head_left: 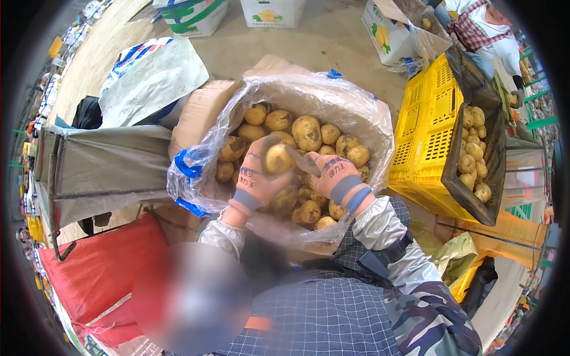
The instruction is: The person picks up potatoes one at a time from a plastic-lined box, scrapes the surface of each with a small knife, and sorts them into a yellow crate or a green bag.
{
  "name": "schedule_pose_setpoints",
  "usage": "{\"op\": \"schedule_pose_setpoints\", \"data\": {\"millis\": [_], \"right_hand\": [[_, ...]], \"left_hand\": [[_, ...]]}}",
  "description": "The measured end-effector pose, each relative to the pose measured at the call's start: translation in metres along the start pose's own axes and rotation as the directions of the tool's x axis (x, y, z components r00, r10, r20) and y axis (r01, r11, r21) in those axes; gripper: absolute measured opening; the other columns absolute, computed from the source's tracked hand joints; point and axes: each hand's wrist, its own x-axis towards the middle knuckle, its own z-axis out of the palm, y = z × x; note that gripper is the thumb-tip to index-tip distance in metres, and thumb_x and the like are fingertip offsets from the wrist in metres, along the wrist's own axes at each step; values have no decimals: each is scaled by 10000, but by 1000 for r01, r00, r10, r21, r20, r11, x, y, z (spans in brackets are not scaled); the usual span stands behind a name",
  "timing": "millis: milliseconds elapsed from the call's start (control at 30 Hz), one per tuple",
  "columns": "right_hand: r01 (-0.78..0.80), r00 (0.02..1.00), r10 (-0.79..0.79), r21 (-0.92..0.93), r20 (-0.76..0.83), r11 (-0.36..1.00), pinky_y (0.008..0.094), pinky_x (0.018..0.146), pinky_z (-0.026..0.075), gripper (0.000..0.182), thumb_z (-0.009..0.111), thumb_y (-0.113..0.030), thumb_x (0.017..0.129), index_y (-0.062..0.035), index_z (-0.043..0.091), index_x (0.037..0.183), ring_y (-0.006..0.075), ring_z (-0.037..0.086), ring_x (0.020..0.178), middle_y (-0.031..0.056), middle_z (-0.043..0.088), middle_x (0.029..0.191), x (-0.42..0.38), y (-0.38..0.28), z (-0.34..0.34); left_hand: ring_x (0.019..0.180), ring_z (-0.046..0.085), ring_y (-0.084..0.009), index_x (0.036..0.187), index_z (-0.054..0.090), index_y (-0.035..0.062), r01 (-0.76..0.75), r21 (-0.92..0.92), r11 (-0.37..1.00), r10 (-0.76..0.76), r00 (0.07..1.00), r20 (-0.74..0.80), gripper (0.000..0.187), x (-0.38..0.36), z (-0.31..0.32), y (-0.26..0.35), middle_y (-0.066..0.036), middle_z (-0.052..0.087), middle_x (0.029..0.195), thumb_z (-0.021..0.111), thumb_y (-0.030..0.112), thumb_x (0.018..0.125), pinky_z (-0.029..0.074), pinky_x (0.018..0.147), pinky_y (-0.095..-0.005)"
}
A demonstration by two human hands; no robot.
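My left hand [259, 176], in an orange glove with a grey-blue cuff, is closed around a yellow potato [278, 159]. Facing it, my right hand [336, 177], in a matching glove, grips a knife with a short, dirt-dulled blade [301, 161]. The blade points left and its tip lies right at the potato's side. Both hands are over a cardboard box [276, 65] lined with clear plastic [371, 130]. Inside the box lie many soil-stained potatoes [306, 133], partly hidden below my hands.
To the right stand yellow crates [428, 118], with a dark tray [497, 193] of potatoes against them. White printed cartons [273, 13] are at the back. A person [481, 29] works at the upper right. Red cloth [110, 261] lies lower left, below a grey fabric-covered frame [113, 160].
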Motion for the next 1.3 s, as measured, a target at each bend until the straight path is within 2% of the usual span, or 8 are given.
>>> {"op": "schedule_pose_setpoints", "data": {"millis": [100, 300, 400, 600, 700, 900, 1100, 1300], "right_hand": [[17, 999, -16, -45, 32, 999, 471, 867, 534, 354, 670, -231, 854, -82, 586, 1164, 389, 680, 999, 199, 709, 1038, -2, -5, -7], [0, 995, 7, -69, 101, 998, 462, 855, 537, 285, 617, -218, 887, -90, 602, 1140, 372, 685, 1003, 186, 713, 1037, -3, -6, -3], [-15, 953, 48, -113, 298, 993, 423, 958, 515, 537, 593, -230, 908, -145, 520, 1434, 334, 657, 1122, 180, 676, 1227, 0, -14, -13], [60, 952, -14, -141, 307, 988, 422, 956, 518, 562, 571, -149, 891, -160, 509, 1449, 338, 658, 1126, 179, 681, 1220, 0, -7, -11], [2, 933, 50, -141, 357, 990, 419, 959, 518, 567, 565, -143, 890, -164, 508, 1454, 332, 655, 1135, 175, 677, 1232, 0, -13, -24], [125, 942, -72, -144, 329, 982, 419, 947, 525, 585, 563, -127, 881, -164, 501, 1462, 330, 664, 1123, 175, 682, 1221, 2, -2, -5], [-20, 937, 80, -177, 340, 984, 423, 936, 530, 565, 587, -132, 869, -165, 530, 1430, 331, 668, 1114, 164, 685, 1228, 2, -9, -19], [124, 943, -62, -174, 327, 977, 427, 935, 530, 533, 601, -143, 866, -168, 557, 1397, 337, 674, 1082, 167, 688, 1209, 2, -2, -9]], "left_hand": [[1103, 572, -397, 1304, 524, 46, 23, 109, 994, -17, 998, -62, 699, 0, 3, -4, -209, 585, 1194, 790, 184, 673, 480, 974, -448], [1100, 569, -414, 1279, 546, 27, 26, 329, 944, -8, 998, -56, 676, 0, 2, 3, -232, 590, 1186, 775, 189, 664, 477, 970, -449], [1100, 564, -420, 1269, 551, 25, -7, 354, 935, 17, 1000, -24, 664, 0, 1, 4, -229, 590, 1188, 769, 195, 665, 474, 972, -451], [1102, 563, -415, 1249, 564, 30, 42, 271, 962, -68, 994, 88, 643, 1, 0, 0, -227, 591, 1183, 763, 183, 657, 474, 971, -450], [1101, 562, -415, 1246, 565, 32, 37, 241, 970, -50, 998, 47, 640, 2, 0, 0, -230, 594, 1171, 757, 172, 652, 475, 971, -445], [1111, 566, -412, 1251, 565, 30, 29, 319, 947, -51, 997, 62, 652, 3, -2, 6, -230, 597, 1174, 758, 170, 645, 473, 981, -437], [1115, 573, -404, 1260, 558, 26, 67, 308, 949, -87, 995, 53, 671, 2, -1, 3, -228, 595, 1188, 771, 174, 642, 474, 984, -435], [1095, 606, -332, 1281, 546, 30, 11, 255, 967, -28, 998, 64, 682, 0, 1, -7, -195, 606, 1181, 787, 174, 659, 495, 963, -394]]}}
